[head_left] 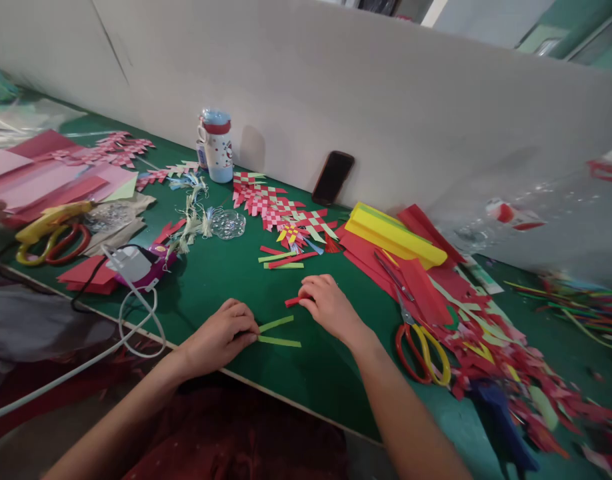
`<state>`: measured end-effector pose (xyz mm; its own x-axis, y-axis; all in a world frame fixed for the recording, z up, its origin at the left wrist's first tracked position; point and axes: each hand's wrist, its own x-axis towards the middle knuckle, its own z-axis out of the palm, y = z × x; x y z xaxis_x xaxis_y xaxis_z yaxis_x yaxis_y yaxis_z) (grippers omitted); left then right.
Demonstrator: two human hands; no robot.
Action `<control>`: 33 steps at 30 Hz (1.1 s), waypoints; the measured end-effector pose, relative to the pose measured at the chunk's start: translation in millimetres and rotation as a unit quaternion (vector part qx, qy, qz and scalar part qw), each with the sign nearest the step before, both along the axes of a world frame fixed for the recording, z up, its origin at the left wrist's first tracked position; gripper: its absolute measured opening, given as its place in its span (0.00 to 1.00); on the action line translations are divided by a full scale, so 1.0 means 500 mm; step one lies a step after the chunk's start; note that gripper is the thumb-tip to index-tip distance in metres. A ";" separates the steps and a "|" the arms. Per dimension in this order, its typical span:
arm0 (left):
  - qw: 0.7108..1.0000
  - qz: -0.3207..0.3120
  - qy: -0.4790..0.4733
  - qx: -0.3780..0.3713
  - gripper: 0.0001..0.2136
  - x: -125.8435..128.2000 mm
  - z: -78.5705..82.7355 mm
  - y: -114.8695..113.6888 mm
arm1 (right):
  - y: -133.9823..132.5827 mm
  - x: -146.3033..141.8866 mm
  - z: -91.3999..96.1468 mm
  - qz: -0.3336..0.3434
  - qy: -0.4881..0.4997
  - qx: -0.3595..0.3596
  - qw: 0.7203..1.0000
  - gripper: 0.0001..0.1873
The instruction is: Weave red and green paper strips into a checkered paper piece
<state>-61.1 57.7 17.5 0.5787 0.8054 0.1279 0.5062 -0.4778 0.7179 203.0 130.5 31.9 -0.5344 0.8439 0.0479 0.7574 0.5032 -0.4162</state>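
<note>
Two ends of a light green paper strip stick out of the closed fingers of my left hand, spread apart in a narrow V. A short red paper strip is pinched in my right hand, its end pointing left. Both hands are just over the green table, apart from each other. Beyond them lie several loose red and green paper strips. Behind these, woven red, pink and green paper pieces form a row that runs to the back of the table.
Red-and-yellow-handled scissors lie right of my right arm, beside red paper scraps and folded yellow paper. A phone leans on the wall near a bottle. Left are a white cable, a yellow glue gun and another person's sleeve.
</note>
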 end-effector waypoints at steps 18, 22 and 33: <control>0.997 0.056 -0.009 0.060 0.09 0.026 -0.026 0.006 | -0.142 0.046 -0.020 -0.224 0.110 -0.038 0.968 0.10; 0.994 0.092 0.007 0.060 0.09 0.045 -0.029 0.003 | -0.169 0.054 -0.027 -0.247 0.129 -0.024 0.960 0.13; 0.994 0.079 -0.007 0.079 0.07 0.046 -0.033 -0.008 | -0.143 0.021 -0.034 -0.250 -0.002 -0.004 0.968 0.04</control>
<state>-38.0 53.9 0.8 0.4447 0.8550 0.2669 0.5747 -0.5009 0.6472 213.5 59.2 14.7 -0.0601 0.9974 0.0397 0.9075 0.0711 -0.4140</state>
